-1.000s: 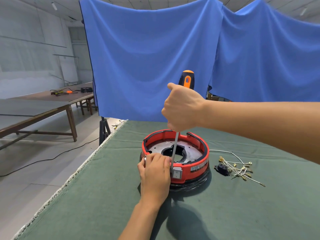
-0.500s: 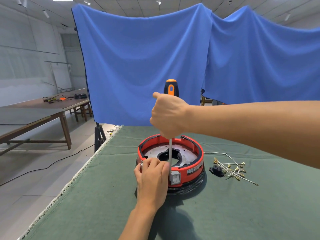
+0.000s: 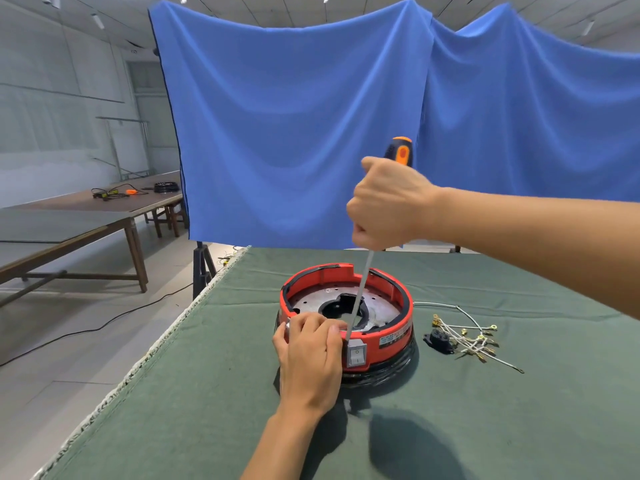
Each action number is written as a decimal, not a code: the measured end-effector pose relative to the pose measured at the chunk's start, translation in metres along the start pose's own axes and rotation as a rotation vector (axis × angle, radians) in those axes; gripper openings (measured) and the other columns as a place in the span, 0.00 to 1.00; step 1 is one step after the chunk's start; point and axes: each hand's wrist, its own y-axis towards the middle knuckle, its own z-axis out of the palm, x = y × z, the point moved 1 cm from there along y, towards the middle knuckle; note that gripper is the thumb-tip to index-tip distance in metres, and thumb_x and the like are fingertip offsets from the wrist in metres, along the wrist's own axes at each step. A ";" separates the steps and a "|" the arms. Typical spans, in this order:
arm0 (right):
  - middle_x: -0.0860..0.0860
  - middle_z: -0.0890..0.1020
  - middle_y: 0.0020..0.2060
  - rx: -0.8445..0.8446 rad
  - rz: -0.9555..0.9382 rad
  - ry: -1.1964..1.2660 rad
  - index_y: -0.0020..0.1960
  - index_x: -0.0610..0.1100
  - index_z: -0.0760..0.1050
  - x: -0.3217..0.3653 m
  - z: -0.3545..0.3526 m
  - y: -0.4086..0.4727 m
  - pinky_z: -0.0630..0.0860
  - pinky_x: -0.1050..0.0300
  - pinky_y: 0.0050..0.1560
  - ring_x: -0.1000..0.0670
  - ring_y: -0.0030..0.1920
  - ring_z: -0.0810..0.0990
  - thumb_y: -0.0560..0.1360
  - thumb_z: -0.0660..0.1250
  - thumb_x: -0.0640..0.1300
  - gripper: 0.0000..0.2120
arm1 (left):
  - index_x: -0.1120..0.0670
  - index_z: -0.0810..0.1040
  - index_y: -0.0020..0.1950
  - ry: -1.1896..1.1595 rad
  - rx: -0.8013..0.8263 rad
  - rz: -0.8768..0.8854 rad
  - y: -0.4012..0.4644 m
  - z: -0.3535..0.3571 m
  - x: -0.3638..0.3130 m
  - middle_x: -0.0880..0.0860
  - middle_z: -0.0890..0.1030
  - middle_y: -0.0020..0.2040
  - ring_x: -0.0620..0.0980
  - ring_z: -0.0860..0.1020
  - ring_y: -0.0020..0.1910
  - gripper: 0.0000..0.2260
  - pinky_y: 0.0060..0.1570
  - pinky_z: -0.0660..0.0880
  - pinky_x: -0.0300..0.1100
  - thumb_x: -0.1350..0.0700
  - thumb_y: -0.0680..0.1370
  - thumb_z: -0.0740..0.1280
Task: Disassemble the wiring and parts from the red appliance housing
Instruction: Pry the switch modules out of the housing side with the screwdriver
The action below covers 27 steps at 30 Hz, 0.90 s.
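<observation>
The red housing [image 3: 346, 313] sits mid-table on the green cloth [image 3: 207, 393]. The left hand [image 3: 311, 355] grips its rim at seven o'clock. The right hand [image 3: 388, 206] is fisted round a screwdriver [image 3: 360, 296], tip down just behind the grey switch [image 3: 356, 355] at six o'clock. Freeing the switch looks to be the step in hand; next probably comes steady prying. Loose wires [image 3: 464, 336] lie at three o'clock.

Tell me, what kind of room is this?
Probably a workshop or a recording room. A blue cloth hangs as a backdrop, the table has green felt, and a long wooden bench with cables stands on the bare floor.
</observation>
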 end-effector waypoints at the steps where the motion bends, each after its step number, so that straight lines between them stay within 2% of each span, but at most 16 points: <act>1: 0.47 0.62 0.21 0.025 0.051 0.020 0.26 0.43 0.61 -0.005 0.003 -0.008 0.60 0.54 0.39 0.49 0.23 0.60 0.72 0.54 0.47 0.17 | 0.45 0.80 0.48 -0.011 -0.010 -0.001 -0.001 -0.001 -0.001 0.40 0.74 0.48 0.38 0.67 0.56 0.26 0.67 0.55 0.49 0.43 0.75 0.42; 4: 0.47 0.69 0.25 0.078 0.266 0.164 0.27 0.44 0.60 -0.011 0.022 -0.037 0.60 0.56 0.36 0.49 0.24 0.60 0.74 0.55 0.50 0.19 | 0.49 0.79 0.52 -0.050 -0.053 0.003 -0.003 -0.006 -0.007 0.43 0.74 0.51 0.39 0.69 0.54 0.24 0.68 0.57 0.53 0.46 0.74 0.44; 7: 0.47 0.77 0.32 0.245 0.589 0.416 0.29 0.45 0.66 -0.005 0.046 -0.071 0.59 0.57 0.32 0.48 0.28 0.67 0.77 0.49 0.64 0.28 | 0.53 0.76 0.49 -0.054 -0.146 0.045 -0.005 -0.014 -0.015 0.47 0.76 0.48 0.46 0.72 0.51 0.18 0.64 0.63 0.57 0.51 0.72 0.49; 9: 0.50 0.78 0.27 0.419 0.783 0.742 0.30 0.44 0.70 0.007 0.055 -0.092 0.62 0.56 0.33 0.48 0.31 0.75 0.71 0.41 0.75 0.38 | 0.54 0.74 0.47 -0.059 -0.215 0.062 -0.008 -0.017 -0.018 0.48 0.76 0.45 0.48 0.71 0.48 0.13 0.60 0.67 0.58 0.53 0.72 0.52; 12: 0.50 0.78 0.23 0.456 0.950 1.180 0.27 0.45 0.68 0.046 0.057 -0.112 0.66 0.57 0.35 0.50 0.27 0.79 0.62 0.35 0.81 0.43 | 0.54 0.74 0.45 0.020 -0.173 0.066 -0.018 -0.018 -0.023 0.49 0.75 0.44 0.51 0.72 0.45 0.12 0.55 0.70 0.56 0.49 0.73 0.54; 13: 0.50 0.78 0.23 0.441 0.978 1.292 0.27 0.45 0.67 0.063 0.056 -0.114 0.68 0.57 0.36 0.49 0.27 0.79 0.60 0.36 0.82 0.43 | 0.54 0.74 0.45 0.108 -0.149 0.077 -0.021 -0.018 -0.025 0.50 0.75 0.45 0.52 0.72 0.46 0.13 0.53 0.71 0.54 0.47 0.74 0.55; 15: 0.51 0.76 0.19 0.458 0.980 1.509 0.26 0.45 0.69 0.101 0.051 -0.114 0.70 0.57 0.34 0.50 0.24 0.77 0.59 0.47 0.84 0.41 | 0.55 0.75 0.46 0.326 -0.107 0.088 -0.027 -0.016 -0.032 0.53 0.75 0.47 0.55 0.73 0.46 0.15 0.47 0.72 0.51 0.45 0.74 0.58; 17: 0.53 0.74 0.17 0.514 0.944 1.656 0.27 0.46 0.70 0.134 0.046 -0.111 0.69 0.58 0.31 0.51 0.22 0.74 0.58 0.60 0.80 0.35 | 0.56 0.74 0.45 0.470 -0.068 0.087 -0.031 -0.014 -0.038 0.56 0.75 0.45 0.58 0.74 0.42 0.13 0.39 0.72 0.51 0.46 0.72 0.64; 19: 0.53 0.72 0.18 0.535 0.922 1.716 0.28 0.46 0.68 0.158 0.046 -0.109 0.68 0.58 0.31 0.51 0.22 0.72 0.62 0.65 0.74 0.30 | 0.58 0.74 0.46 0.493 -0.024 0.057 -0.036 -0.013 -0.040 0.56 0.75 0.43 0.58 0.75 0.40 0.14 0.35 0.72 0.50 0.49 0.70 0.70; 22: 0.50 0.73 0.19 0.532 0.929 1.687 0.30 0.45 0.66 0.170 0.050 -0.104 0.72 0.58 0.31 0.49 0.19 0.73 0.72 0.64 0.66 0.26 | 0.54 0.69 0.55 0.547 0.083 -0.105 -0.046 -0.017 -0.035 0.52 0.75 0.49 0.52 0.76 0.47 0.16 0.37 0.70 0.43 0.45 0.74 0.63; 24: 0.48 0.75 0.21 0.535 0.932 1.686 0.30 0.44 0.66 0.169 0.051 -0.102 0.74 0.56 0.33 0.48 0.19 0.73 0.74 0.64 0.63 0.25 | 0.51 0.66 0.57 0.631 0.128 -0.150 -0.051 -0.018 -0.030 0.50 0.71 0.54 0.50 0.75 0.52 0.16 0.39 0.68 0.42 0.43 0.75 0.59; 27: 0.49 0.74 0.20 0.523 0.943 1.730 0.31 0.45 0.66 0.171 0.052 -0.101 0.75 0.56 0.32 0.48 0.18 0.72 0.73 0.66 0.57 0.21 | 0.51 0.66 0.58 0.662 0.217 -0.206 -0.052 -0.017 -0.026 0.51 0.70 0.57 0.52 0.74 0.55 0.16 0.43 0.68 0.44 0.42 0.77 0.57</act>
